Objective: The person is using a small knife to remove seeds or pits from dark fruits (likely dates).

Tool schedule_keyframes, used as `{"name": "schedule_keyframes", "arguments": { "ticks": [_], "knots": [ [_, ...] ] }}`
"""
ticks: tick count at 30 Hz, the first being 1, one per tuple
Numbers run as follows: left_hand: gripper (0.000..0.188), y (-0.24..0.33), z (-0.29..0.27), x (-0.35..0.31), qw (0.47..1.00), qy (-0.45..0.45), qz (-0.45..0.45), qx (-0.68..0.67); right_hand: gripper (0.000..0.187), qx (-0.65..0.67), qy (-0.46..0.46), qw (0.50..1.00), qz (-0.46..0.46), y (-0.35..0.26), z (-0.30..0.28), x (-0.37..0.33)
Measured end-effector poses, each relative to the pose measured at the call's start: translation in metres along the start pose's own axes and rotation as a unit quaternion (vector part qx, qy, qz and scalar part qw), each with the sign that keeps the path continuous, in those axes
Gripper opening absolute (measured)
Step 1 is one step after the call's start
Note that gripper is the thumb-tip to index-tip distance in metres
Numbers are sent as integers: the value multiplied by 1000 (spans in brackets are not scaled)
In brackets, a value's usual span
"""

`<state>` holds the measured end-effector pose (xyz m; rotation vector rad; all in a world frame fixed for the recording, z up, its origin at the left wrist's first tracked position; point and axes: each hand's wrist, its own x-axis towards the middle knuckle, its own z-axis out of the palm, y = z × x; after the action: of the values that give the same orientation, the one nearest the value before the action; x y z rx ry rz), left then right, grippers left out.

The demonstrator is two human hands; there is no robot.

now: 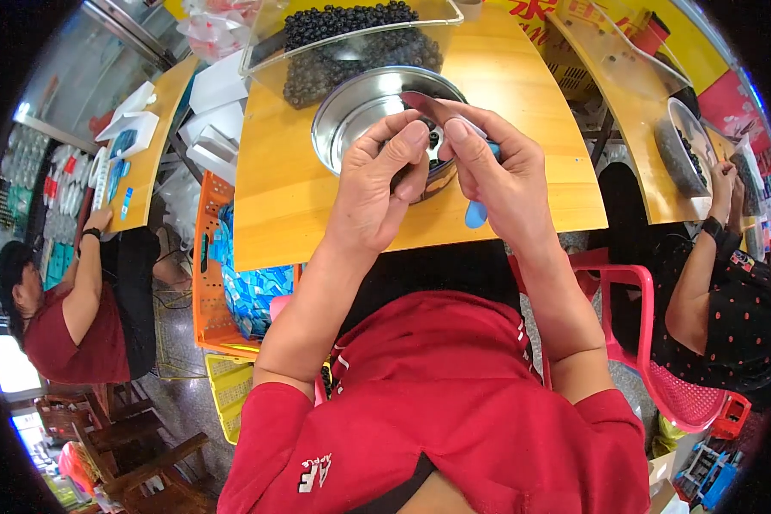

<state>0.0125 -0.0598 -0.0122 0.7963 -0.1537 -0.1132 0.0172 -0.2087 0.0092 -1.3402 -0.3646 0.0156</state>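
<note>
My right hand [505, 167] grips a small knife [476, 214] with a blue handle, its blade pointing up and to the left past my left fingertips. My left hand [385, 163] is closed in a pinch beside the blade; what sits in it is mostly hidden by the fingers, with only something dark showing. Both hands meet over the near right side of a round steel bowl [343, 111]. A few small black round pieces [434, 135] show between my hands, but I cannot tell whether they lie in the bowl or at the fingers.
Behind the bowl, a clear plastic bin [454, 19] holds many black round fruits [360, 60] on the wooden table [274, 206]. An orange crate [206, 300] with blue packets stands below left. A pink chair [630, 274] is at right. Two other people sit at side tables.
</note>
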Motion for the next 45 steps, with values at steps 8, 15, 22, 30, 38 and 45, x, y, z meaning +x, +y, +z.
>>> {"name": "schedule_keyframes", "arguments": {
  "ticks": [8,15,22,30,38,45],
  "knots": [
    [21,-6,-3,0,998,-21,-26,-60,28,-4,0,1000,1,5,-4,0],
    [20,-7,-12,-1,997,-58,-9,-40,27,31,-23,999,36,7,-8,2],
    [19,-1,-8,-3,1000,-18,10,22,30,27,-49,998,30,-3,-5,-3],
    [19,4,-13,-7,992,-55,47,103,29,32,-71,995,63,-2,-14,-4],
    [19,4,-11,-7,994,-42,52,91,29,77,-69,992,77,-6,-12,-2],
    [20,11,-16,-8,987,-86,63,120,28,49,-94,991,85,-12,-12,-3]
  ]
}}
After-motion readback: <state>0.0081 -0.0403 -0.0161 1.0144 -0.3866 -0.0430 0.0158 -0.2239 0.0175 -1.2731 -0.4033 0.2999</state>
